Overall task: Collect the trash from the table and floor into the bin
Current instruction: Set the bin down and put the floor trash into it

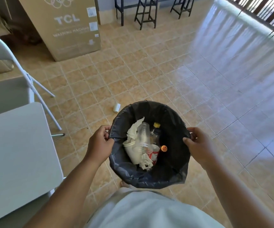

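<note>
Both hands clamped on the bin [149, 180] rim over the black liner: left hand [98, 142] on the left edge, right hand [198, 145] on the right. Bin upright, mouth up, held over the floor by the table [18, 153]. Inside: paper cups, clear cup, yellow-capped bottle, can, tissue; probably light. Liner is slick and soft, so pinch rim and liner together. Beyond the far rim a small white cup [116, 107] lies on its side on the tiles, long axis running near to far; looks crushable, take it round the middle
</note>
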Demonstrator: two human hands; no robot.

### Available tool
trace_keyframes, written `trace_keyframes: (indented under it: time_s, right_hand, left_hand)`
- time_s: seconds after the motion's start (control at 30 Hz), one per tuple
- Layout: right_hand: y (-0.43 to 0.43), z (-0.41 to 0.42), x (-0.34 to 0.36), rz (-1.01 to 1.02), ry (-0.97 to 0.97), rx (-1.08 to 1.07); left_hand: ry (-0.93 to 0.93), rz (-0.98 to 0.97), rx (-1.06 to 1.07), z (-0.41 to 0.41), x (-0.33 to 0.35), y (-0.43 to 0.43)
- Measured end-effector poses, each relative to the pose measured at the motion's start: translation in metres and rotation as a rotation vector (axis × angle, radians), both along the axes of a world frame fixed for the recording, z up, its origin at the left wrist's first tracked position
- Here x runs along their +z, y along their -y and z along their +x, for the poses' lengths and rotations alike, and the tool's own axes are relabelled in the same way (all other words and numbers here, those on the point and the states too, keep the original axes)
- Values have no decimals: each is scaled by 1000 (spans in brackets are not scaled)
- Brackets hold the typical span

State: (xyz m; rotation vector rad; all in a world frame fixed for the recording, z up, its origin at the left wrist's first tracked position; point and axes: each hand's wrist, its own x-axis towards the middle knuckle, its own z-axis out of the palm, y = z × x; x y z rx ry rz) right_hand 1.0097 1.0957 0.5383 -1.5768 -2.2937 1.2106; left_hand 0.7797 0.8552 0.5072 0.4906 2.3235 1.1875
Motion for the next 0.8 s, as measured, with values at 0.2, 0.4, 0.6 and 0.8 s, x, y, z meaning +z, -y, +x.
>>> trace_keyframes:
  time_s: [0.2, 0.4, 0.6, 0.8]
  right_hand:
    - [-44, -88, -12, -3, 47, 179]
    - [-92, -167, -36, -45, 52, 401]
    - [-141, -230, -71, -115, 98, 621]
    - [-171, -289, -118, -104, 178, 790]
  left_hand:
    - [-39, -24, 145, -58, -4, -14]
    - [-24, -102, 345, -82, -20, -31]
    - [38, -220, 557, -81, -44, -58]
    - [78, -296, 692, -84, -96, -83]
